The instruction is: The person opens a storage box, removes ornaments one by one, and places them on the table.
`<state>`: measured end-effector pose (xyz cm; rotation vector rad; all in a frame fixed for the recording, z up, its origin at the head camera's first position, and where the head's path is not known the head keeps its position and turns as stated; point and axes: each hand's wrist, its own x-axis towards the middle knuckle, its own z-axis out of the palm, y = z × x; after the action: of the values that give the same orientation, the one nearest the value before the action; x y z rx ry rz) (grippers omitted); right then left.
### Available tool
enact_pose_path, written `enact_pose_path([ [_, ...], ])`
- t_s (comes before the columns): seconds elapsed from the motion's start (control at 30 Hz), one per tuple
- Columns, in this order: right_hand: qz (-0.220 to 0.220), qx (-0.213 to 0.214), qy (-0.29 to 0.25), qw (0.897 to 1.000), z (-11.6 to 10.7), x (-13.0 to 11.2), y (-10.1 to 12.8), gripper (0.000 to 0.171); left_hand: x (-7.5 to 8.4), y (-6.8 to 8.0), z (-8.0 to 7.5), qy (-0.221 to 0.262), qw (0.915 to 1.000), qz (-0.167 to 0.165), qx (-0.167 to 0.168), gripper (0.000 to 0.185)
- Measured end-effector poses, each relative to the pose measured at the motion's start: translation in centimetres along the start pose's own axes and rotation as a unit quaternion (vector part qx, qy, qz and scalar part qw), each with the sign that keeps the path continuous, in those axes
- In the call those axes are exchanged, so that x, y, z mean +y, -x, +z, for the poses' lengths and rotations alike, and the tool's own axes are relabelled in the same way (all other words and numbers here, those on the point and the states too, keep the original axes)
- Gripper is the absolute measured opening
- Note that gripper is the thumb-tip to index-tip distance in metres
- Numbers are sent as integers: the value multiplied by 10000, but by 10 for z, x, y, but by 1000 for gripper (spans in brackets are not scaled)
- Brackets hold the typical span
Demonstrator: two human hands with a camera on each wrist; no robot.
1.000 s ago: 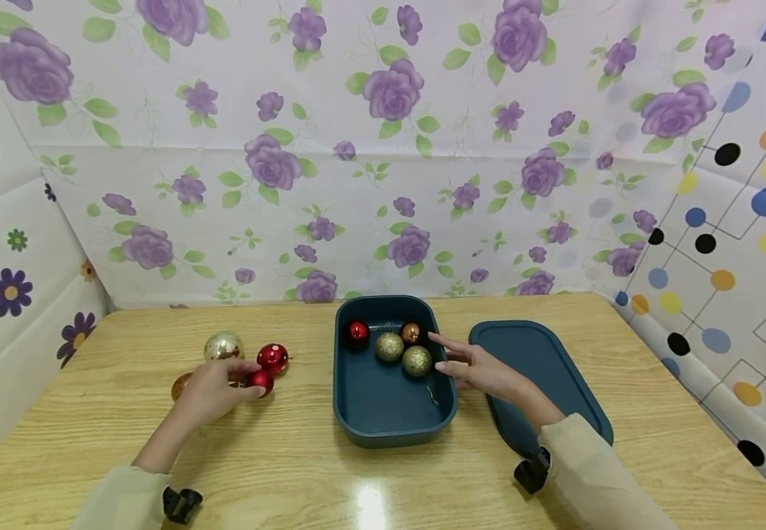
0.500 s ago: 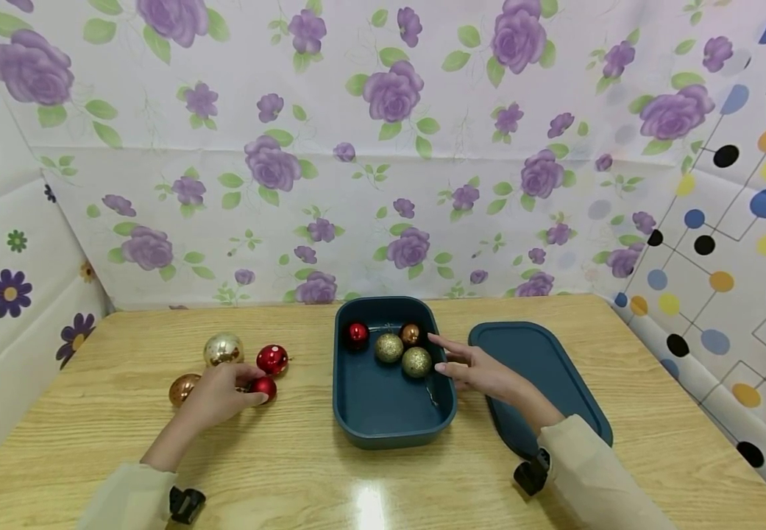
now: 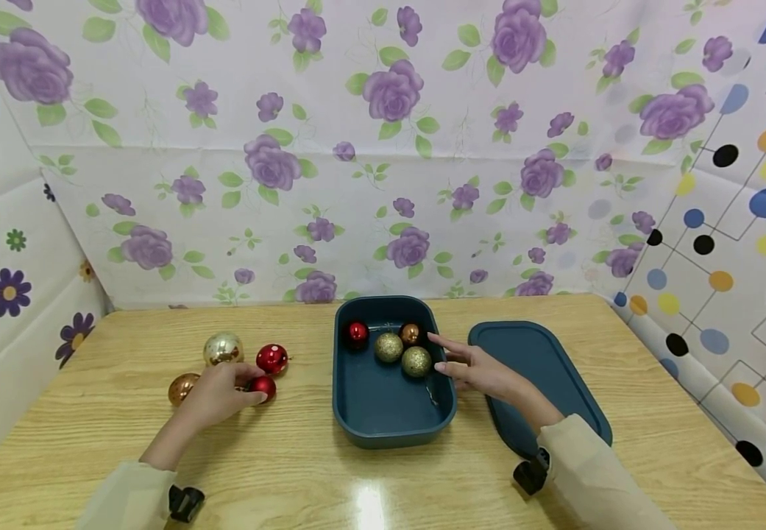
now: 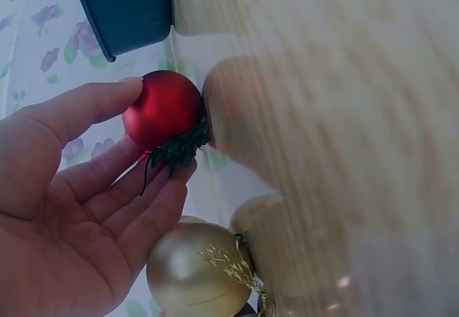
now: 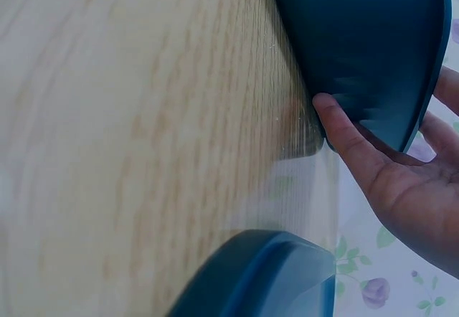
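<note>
In the head view my left hand (image 3: 218, 398) is at the left of the table, thumb and fingers about a matte red Christmas bauble (image 3: 263, 389). The left wrist view shows the thumb on one side of this bauble (image 4: 163, 109) and fingers by its dark green tinsel top (image 4: 179, 147). A shiny red bauble (image 3: 272, 359), a large gold bauble (image 3: 224, 348) and a copper bauble (image 3: 182, 388) lie around that hand. My right hand (image 3: 483, 368) rests against the right side of the dark blue box (image 3: 383, 434), fingers extended, two fingertips at the rim.
Inside the box are a red bauble (image 3: 356, 333), a copper bauble (image 3: 410, 334) and two glittery gold baubles (image 3: 389, 347). A matching blue lid (image 3: 548, 368) lies right of the box, under the right forearm. Flowered cloth (image 3: 330, 184) hangs behind the wooden table (image 3: 303, 478).
Since a second ago my left hand has shifted slightly right and down around the matte red bauble, uncovering more of the copper one. The right hand has stayed at the box.
</note>
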<state>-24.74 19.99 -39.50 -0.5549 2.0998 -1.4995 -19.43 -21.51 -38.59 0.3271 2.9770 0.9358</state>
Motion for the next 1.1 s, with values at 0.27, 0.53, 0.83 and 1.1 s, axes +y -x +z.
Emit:
enact_pose_path([
  [0.27,-17,-6,34,10000,0,1,0,64,-1,0,0,-12,10000,18,-25,36],
  [0.53,-34,11,57,10000,0,0,-1,64,6,0,-7,147,9998,28,119,39],
  [0.83,7,68,132,9999,0,0,0,64,29,-12,-6,173,9966,457,661,40],
  [1.1,22,50,138,9999,0,0,0,65,53,-31,13,579,9904,819,953,39],
])
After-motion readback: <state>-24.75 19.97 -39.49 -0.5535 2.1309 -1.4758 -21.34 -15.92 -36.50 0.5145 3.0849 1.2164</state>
